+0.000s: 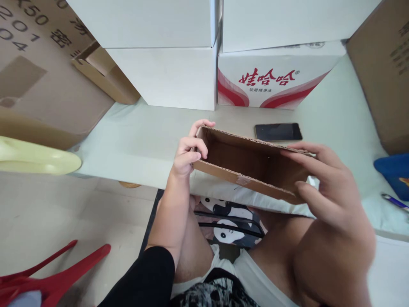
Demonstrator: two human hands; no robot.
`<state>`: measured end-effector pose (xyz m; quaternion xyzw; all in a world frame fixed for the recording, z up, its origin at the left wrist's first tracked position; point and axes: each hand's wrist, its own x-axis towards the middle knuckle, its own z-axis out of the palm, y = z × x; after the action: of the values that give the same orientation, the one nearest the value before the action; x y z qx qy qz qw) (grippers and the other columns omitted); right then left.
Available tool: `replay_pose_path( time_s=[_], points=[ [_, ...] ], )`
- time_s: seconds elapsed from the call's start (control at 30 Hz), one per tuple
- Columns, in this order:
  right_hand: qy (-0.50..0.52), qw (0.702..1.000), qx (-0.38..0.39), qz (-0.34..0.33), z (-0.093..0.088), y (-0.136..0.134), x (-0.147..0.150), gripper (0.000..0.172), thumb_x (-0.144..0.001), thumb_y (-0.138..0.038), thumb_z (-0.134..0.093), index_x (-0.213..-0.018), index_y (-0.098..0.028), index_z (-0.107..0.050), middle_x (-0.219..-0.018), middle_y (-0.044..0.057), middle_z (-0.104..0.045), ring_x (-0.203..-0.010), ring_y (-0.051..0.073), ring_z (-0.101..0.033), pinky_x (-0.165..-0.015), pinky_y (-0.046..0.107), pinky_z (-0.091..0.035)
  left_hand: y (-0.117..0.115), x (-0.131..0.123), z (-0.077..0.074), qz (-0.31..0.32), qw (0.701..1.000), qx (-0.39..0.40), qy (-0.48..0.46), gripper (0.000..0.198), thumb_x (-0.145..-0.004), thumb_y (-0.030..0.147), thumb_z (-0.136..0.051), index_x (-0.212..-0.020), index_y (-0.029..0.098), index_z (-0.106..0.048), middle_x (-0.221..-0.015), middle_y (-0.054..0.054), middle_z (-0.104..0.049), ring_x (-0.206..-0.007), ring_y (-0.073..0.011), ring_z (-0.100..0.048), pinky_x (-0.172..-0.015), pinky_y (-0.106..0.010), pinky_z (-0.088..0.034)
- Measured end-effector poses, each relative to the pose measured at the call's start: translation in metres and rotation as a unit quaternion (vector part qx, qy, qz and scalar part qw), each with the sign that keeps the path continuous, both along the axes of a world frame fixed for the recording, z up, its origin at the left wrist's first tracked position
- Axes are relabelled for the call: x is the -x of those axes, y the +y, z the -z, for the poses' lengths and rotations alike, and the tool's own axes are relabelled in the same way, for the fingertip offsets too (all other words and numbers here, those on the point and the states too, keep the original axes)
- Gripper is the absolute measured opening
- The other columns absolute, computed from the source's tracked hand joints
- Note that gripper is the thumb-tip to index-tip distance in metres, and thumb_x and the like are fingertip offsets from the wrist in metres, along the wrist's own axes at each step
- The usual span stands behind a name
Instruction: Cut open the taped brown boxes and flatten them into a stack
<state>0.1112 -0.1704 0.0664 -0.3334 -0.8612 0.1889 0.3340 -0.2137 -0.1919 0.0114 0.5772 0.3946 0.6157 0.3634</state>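
Observation:
A narrow brown cardboard box [220, 168] is held up over the front edge of the pale table, its uncovered top facing me and its dark inside in view. My left hand [188, 151] grips the left end, fingers curled over the rim. At the right end, my right hand [322, 179] has its fingers along the far edge and its thumb at the near corner. Just beyond the box lies a black phone [278, 131], apart from both hands.
White cartons [172, 76] and a red-lettered white carton [265, 81] stand along the back. Large brown cartons [41, 72] flank both sides. A yellow-green object [38, 157] juts in at left. A blue object [394, 172] and a pen [394, 201] lie right. A red stool-like piece [64, 277] stands below left.

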Motion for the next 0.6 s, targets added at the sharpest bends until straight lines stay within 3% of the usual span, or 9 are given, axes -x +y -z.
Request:
replay_pose_path(
  time_s=[0.1,0.2,0.3,0.4,0.47,0.6],
  points=[
    [0.011,1.0,0.021,0.009,-0.002,-0.004,-0.001,0.043,-0.088,-0.024,-0.055,-0.128,-0.03,-0.07,-0.131,0.01,-0.067,-0.121,0.029,-0.066,-0.102,0.048,-0.057,-0.002,-0.003,-0.002,0.011,1.0,-0.005,0.019,0.052,-0.066,0.071,-0.072,-0.053,0.022,-0.061,-0.139,-0.008,-0.06,-0.137,-0.0437,-0.051,-0.116,-0.06,-0.041],
    [0.058,0.996,0.049,0.057,0.002,-0.004,0.004,0.039,-0.086,-0.024,-0.056,-0.119,-0.028,-0.074,-0.126,0.009,-0.069,-0.117,0.028,-0.067,-0.1,0.047,-0.056,-0.001,-0.004,-0.001,-0.008,0.998,-0.026,0.049,0.055,-0.067,0.077,-0.069,-0.06,0.023,-0.065,-0.14,-0.008,-0.056,-0.139,-0.0431,-0.048,-0.119,-0.059,-0.04],
    [0.13,0.981,0.099,0.105,0.008,-0.001,0.011,0.042,-0.077,-0.019,-0.055,-0.11,-0.028,-0.078,-0.123,0.008,-0.071,-0.113,0.028,-0.066,-0.092,0.046,-0.056,-0.003,-0.003,0.002,-0.037,0.995,-0.02,0.086,0.06,-0.065,0.084,-0.065,-0.07,0.025,-0.069,-0.123,-0.011,-0.054,-0.125,-0.0401,-0.053,-0.115,-0.059,-0.044],
    [0.171,0.97,0.121,0.122,0.011,0.002,0.017,0.044,-0.072,-0.018,-0.054,-0.107,-0.028,-0.079,-0.124,0.008,-0.071,-0.117,0.029,-0.065,-0.094,0.049,-0.055,-0.006,-0.001,-0.002,-0.046,0.993,-0.013,0.111,0.061,-0.067,0.086,-0.062,-0.083,0.028,-0.075,-0.104,-0.009,-0.049,-0.11,-0.036,-0.055,-0.11,-0.058,-0.047],
    [0.179,0.967,0.129,0.128,0.012,0.003,0.019,0.043,-0.072,-0.018,-0.054,-0.105,-0.028,-0.08,-0.123,0.008,-0.071,-0.117,0.029,-0.065,-0.098,0.05,-0.053,-0.008,0.0,-0.006,-0.012,0.992,-0.011,0.124,0.059,-0.071,0.083,-0.062,-0.091,0.029,-0.078,-0.1,-0.009,-0.05,-0.106,-0.0344,-0.056,-0.108,-0.056,-0.048],
    [0.189,0.966,0.124,0.125,0.018,0.007,0.019,0.041,-0.077,-0.021,-0.055,-0.109,-0.027,-0.08,-0.125,0.007,-0.072,-0.118,0.027,-0.065,-0.103,0.048,-0.051,-0.007,0.0,-0.009,0.103,0.987,-0.011,0.119,0.054,-0.085,0.07,-0.058,-0.114,0.029,-0.076,-0.104,-0.009,-0.068,-0.104,-0.0326,-0.064,-0.103,-0.051,-0.051]
  ],
)
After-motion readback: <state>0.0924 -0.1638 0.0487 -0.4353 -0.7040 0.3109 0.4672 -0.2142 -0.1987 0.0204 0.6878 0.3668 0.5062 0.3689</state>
